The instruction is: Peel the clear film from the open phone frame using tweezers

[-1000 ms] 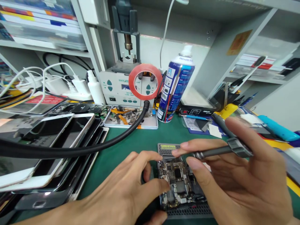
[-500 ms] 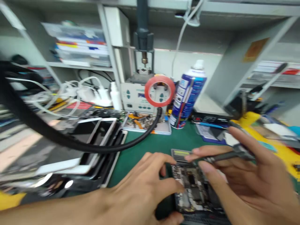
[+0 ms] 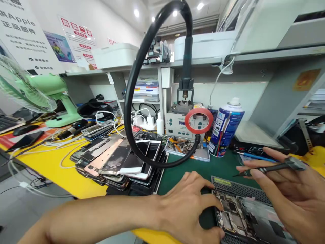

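An opened phone (image 3: 235,215) with its circuit board bare lies on a dark perforated mat (image 3: 246,189) at the lower right. My left hand (image 3: 189,203) is at the phone's left edge, fingers bent and fingertips on the edge. Between the thumb and fingers of my right hand (image 3: 286,189) is a slim dark screwdriver (image 3: 273,167), its thin tip pointing left. That tip is above the far side of the mat, apart from the board. My right hand hides part of the phone's right end.
Stacked phones and parts (image 3: 119,159) lie to the left. A black hose (image 3: 129,91) arches over the bench, near a roll of red tape (image 3: 199,121), a blue spray can (image 3: 225,127) and a tray of small parts (image 3: 203,154). A green fan (image 3: 58,91) stands far left.
The view has swung left and up, bringing the fan and wall posters into sight. The screwdriver tip has come away from the phone. My left hand keeps its place at the phone's edge.
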`<action>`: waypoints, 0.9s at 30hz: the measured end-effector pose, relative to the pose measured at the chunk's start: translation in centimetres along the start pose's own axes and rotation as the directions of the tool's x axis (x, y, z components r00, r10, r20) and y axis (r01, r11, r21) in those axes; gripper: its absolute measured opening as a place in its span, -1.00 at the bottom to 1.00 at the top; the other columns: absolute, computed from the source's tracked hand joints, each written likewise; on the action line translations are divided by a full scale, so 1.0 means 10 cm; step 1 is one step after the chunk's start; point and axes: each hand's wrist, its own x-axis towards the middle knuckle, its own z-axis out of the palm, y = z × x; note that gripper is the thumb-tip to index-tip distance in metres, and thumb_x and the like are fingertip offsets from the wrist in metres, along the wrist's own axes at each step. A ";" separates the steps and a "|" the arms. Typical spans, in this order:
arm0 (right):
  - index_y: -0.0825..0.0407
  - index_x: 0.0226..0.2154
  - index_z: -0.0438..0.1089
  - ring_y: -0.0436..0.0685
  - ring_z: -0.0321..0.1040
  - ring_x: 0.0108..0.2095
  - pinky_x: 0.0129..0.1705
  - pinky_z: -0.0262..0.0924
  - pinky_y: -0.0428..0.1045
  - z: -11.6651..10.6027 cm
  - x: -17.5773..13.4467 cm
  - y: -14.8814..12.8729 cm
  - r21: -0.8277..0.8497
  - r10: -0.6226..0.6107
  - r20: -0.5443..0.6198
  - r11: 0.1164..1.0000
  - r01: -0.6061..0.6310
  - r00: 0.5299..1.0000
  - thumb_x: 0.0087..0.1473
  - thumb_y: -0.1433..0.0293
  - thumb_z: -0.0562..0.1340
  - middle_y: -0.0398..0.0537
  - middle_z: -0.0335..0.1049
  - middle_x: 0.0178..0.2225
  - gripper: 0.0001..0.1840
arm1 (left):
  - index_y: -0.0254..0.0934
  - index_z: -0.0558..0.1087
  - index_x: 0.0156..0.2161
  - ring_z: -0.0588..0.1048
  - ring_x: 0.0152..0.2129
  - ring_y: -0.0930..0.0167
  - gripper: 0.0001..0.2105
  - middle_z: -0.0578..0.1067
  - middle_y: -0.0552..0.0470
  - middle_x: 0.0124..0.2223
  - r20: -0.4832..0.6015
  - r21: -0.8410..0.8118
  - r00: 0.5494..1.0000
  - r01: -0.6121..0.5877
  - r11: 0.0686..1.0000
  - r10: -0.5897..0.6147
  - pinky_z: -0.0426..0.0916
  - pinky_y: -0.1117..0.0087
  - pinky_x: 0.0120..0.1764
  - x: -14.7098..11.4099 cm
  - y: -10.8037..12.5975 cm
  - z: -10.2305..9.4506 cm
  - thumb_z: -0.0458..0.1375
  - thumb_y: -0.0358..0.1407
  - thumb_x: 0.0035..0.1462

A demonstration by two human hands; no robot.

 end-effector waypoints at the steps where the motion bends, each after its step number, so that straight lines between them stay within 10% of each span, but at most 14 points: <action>1: -0.38 -0.02 0.42 0.49 0.48 0.01 0.04 0.42 0.43 0.00 0.03 -0.02 0.008 0.027 0.002 1.000 -0.027 1.000 0.16 0.16 0.30 0.09 0.60 -0.19 -0.70 | -0.13 0.50 0.02 0.39 0.04 0.18 -0.55 0.38 -0.15 0.13 -0.009 0.013 1.000 -0.009 1.000 0.010 0.33 0.14 0.05 0.00 0.00 0.00 0.19 0.02 0.08; 12: 0.00 0.04 0.34 0.20 0.58 -0.21 -0.17 0.53 0.08 -0.05 0.14 -0.12 0.209 0.024 0.271 0.974 -0.083 0.962 0.26 0.24 0.26 0.01 0.56 -0.22 -0.66 | -0.22 0.51 0.00 0.36 0.09 0.15 -0.63 0.43 -0.19 0.17 0.034 -0.039 0.999 0.028 0.999 -0.027 0.27 0.02 0.14 0.05 0.07 -0.10 0.25 -0.13 0.11; 20: 0.08 -0.07 0.49 0.21 0.47 -0.35 -0.34 0.33 0.07 -0.51 0.67 0.13 -0.295 0.052 0.285 0.955 0.036 0.957 0.25 0.29 0.18 0.01 0.55 -0.34 -0.70 | -0.18 0.40 0.08 0.34 0.13 0.19 -0.62 0.40 -0.12 0.16 0.136 -0.001 0.984 0.112 0.994 -0.111 0.26 0.00 0.21 0.08 0.06 -0.10 0.19 -0.19 0.16; 27: 0.04 -0.44 0.56 0.08 0.37 -0.50 -0.36 0.24 0.01 -0.79 0.84 0.35 -0.499 0.197 0.559 0.856 0.136 0.806 0.05 0.43 0.33 -0.15 0.53 -0.50 -0.92 | -0.15 0.38 0.11 0.42 0.08 0.21 -0.60 0.44 -0.08 0.13 0.073 0.047 0.995 0.060 0.997 -0.063 0.37 0.12 0.16 0.06 -0.03 -0.06 0.19 -0.16 0.17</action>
